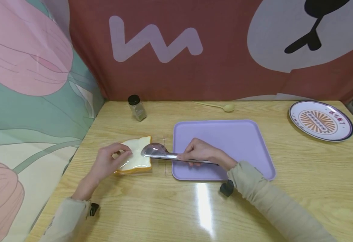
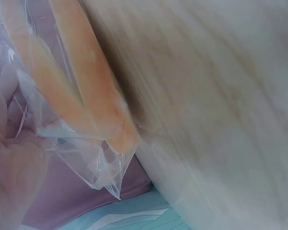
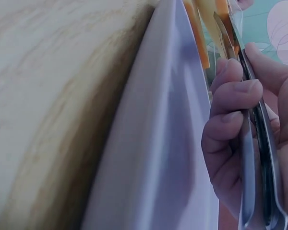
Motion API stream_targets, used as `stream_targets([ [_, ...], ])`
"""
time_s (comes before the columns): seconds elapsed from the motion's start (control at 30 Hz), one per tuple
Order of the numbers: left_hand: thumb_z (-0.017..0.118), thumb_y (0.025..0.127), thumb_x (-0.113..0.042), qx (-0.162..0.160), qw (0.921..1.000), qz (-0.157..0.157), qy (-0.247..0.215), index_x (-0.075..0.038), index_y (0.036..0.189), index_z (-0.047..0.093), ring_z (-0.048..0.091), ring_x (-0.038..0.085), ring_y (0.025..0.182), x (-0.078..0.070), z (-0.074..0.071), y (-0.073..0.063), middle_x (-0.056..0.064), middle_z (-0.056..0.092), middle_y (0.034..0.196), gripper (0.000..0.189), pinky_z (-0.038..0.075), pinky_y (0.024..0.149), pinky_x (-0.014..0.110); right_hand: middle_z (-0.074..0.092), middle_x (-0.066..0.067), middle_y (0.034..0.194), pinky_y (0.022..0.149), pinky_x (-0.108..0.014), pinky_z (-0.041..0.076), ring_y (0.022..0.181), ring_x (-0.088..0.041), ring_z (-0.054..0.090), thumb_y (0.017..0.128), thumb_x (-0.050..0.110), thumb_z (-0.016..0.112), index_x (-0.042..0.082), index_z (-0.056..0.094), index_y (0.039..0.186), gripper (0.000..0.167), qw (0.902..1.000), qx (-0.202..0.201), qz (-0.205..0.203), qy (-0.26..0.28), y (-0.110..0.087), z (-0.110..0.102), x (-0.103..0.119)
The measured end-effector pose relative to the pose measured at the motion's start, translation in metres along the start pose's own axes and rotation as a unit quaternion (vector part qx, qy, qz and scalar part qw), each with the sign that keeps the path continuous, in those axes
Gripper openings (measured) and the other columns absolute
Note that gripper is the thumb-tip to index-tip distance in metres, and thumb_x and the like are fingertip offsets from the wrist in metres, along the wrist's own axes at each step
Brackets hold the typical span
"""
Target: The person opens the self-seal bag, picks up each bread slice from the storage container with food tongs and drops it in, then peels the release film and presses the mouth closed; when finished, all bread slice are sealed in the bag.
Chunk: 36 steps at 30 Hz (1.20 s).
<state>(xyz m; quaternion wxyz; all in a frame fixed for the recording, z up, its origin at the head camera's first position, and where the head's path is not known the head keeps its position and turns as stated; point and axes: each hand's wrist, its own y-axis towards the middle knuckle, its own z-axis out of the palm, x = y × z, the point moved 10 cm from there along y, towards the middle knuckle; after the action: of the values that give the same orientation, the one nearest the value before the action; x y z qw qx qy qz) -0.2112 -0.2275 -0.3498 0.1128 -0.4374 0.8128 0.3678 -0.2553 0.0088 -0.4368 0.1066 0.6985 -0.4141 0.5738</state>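
White bread slices (image 1: 135,153) with brown crusts lie in a clear plastic bag (image 2: 103,165) on the table, the bag's mouth toward the tray. At the left end of the bread, my left hand (image 1: 111,159) pinches the bag's film between thumb and fingers. My right hand (image 1: 202,151) grips metal food tongs (image 1: 156,149) by the handles, palm turned inward. Their broad end reaches over the right edge of the top slice. Seen from the right wrist, the tongs' arms (image 3: 266,158) are close together, and their tips stand at the upper slice's crust (image 3: 223,9).
A purple tray (image 1: 249,144) lies just right of the bread, under the right hand. Behind are a black-lidded spice jar (image 1: 138,109) and a pale yellow spoon (image 1: 224,107). A patterned plate (image 1: 321,121) sits at the far right. A printed cloth (image 1: 176,77) hangs along the table's back edge.
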Motion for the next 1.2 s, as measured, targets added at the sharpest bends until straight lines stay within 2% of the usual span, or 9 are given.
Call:
stream_targets([
  [0.23,0.077,0.073,0.01,-0.001,1.0,0.007,0.005,-0.006,0.082,0.07,0.059,0.009,0.068,-0.002,0.0,0.001,0.003,0.07,0.08,0.019,0.046,0.06,0.013,0.055,-0.002,0.046,0.041,-0.02,0.032,0.035,-0.011,0.043,0.087,0.029,0.071,-0.001,0.07,0.064,0.038,0.9999,-0.006,0.011,-0.008,0.001,0.0,-0.002],
  [0.53,0.077,0.07,0.014,0.001,0.9996,0.025,-0.014,-0.005,0.081,0.07,0.061,0.01,0.069,-0.003,0.004,0.002,0.003,0.07,0.079,0.022,0.049,0.064,0.013,0.054,-0.001,0.044,0.04,-0.02,0.032,0.035,-0.01,0.041,0.086,0.031,0.072,0.001,0.069,0.059,0.042,0.9996,-0.007,0.005,-0.028,0.005,0.008,-0.001],
  [0.93,0.077,0.072,0.011,0.002,0.9999,0.008,-0.01,-0.005,0.081,0.071,0.062,0.01,0.07,-0.002,0.001,0.003,0.003,0.071,0.081,0.02,0.048,0.064,0.012,0.056,-0.003,0.045,0.039,-0.021,0.034,0.035,-0.011,0.043,0.087,0.031,0.071,0.001,0.07,0.06,0.04,0.9997,-0.007,-0.001,-0.025,0.005,0.007,0.003],
  [1.2,0.076,0.071,0.014,0.0,0.9993,0.017,-0.032,-0.004,0.082,0.071,0.063,0.012,0.07,-0.002,0.003,0.002,0.005,0.071,0.081,0.021,0.049,0.064,0.012,0.055,-0.004,0.045,0.04,-0.021,0.035,0.035,-0.011,0.042,0.087,0.031,0.071,0.001,0.069,0.058,0.042,0.9987,0.0,-0.019,-0.048,0.005,0.008,0.01],
])
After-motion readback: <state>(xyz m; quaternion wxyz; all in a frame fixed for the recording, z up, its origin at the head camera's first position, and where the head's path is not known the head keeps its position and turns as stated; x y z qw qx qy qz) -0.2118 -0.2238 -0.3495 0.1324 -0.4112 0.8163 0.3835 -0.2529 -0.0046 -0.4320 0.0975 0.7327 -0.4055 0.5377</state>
